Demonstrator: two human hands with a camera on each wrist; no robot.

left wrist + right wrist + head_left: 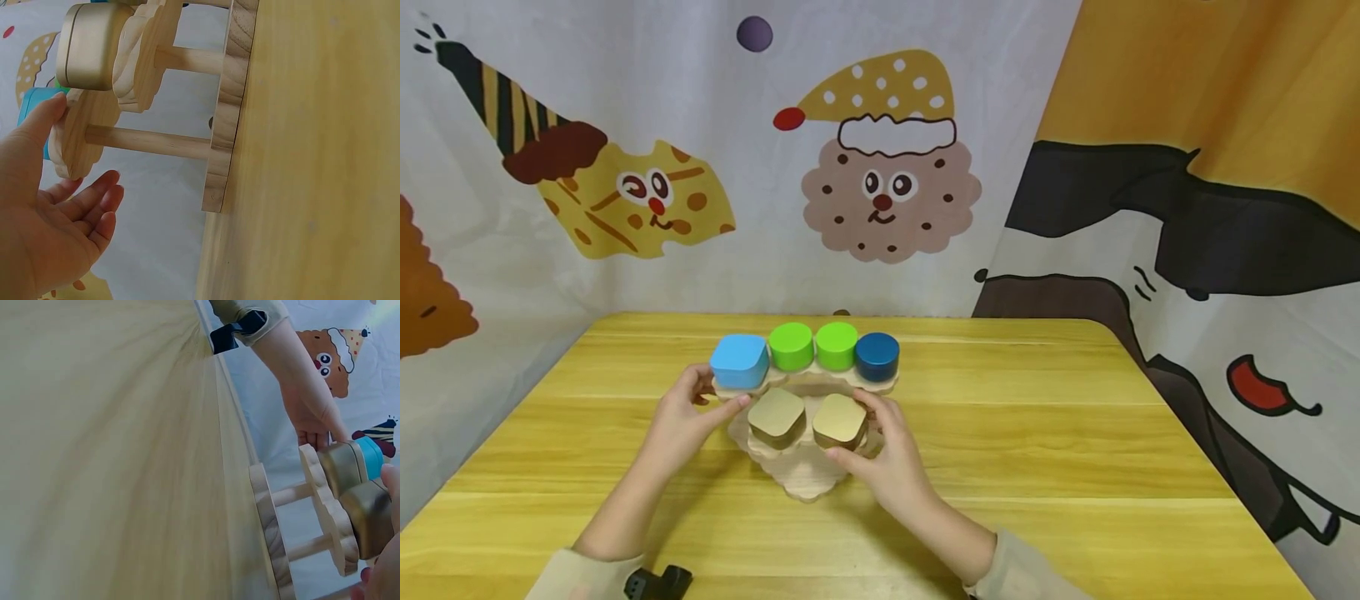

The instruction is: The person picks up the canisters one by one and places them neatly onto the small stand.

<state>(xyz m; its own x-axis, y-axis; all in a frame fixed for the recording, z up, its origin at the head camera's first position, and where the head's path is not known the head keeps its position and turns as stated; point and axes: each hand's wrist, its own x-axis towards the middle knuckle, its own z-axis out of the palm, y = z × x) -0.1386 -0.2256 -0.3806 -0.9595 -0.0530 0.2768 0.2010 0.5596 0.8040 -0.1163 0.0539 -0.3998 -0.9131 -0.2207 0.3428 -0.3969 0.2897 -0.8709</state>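
A wooden tiered stand [807, 473] with scalloped shelves holds several small tins. On its lower shelf sit two gold square tins, the left gold tin [777, 415] and the right gold tin [840, 419]. My right hand [891, 458] grips the right one, thumb at its front and fingers at its far side. At the left end of the upper shelf [78, 134] my left hand [681, 421] holds the shelf edge between thumb and fingers, beside the light blue square tin [740, 362]. Two green round tins [792, 347] and a dark blue round tin [877, 357] fill the rest of that shelf.
The stand's base [228, 112] rests on a yellow wood-grain table [1037, 433]. Wooden posts [150, 141] join base and shelves. Behind the table hangs a white curtain [760, 192] printed with cartoon figures. A black wrist strap [658, 582] sits at the left sleeve.
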